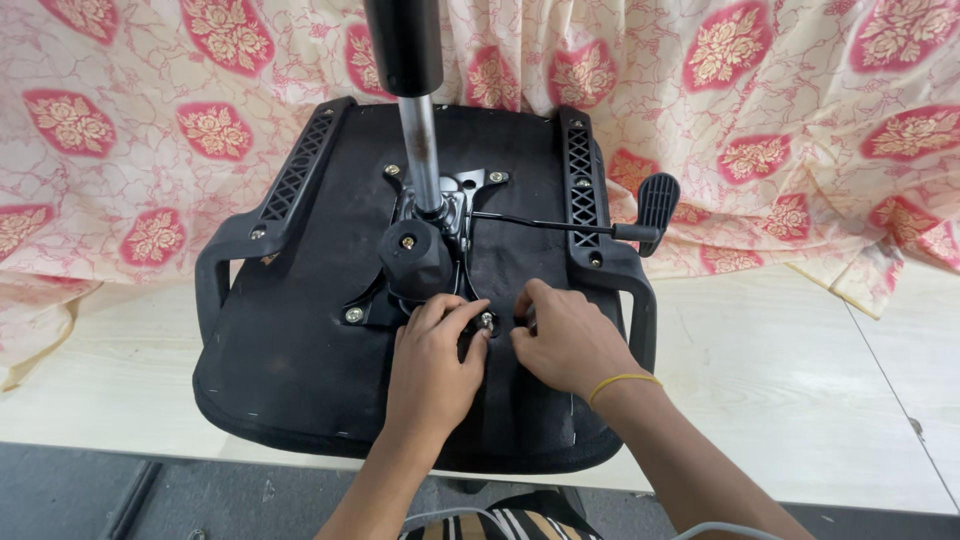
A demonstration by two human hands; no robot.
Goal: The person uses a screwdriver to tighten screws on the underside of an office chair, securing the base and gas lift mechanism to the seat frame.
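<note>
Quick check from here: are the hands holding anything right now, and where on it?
Left hand pinches a silver bolt by its head, at the metal plate under the upturned chair seat. Right hand rests beside it; its grip is hidden.

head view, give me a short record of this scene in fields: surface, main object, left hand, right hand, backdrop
surface: pale wooden table
main object: black office chair seat lying upside down, gas lift cylinder sticking up from its metal mechanism plate
left hand: left hand fingers on a bolt at the plate's near edge
right hand: right hand beside it, yellow band on wrist
side part: height lever with black paddle
backdrop: red floral cloth
</note>
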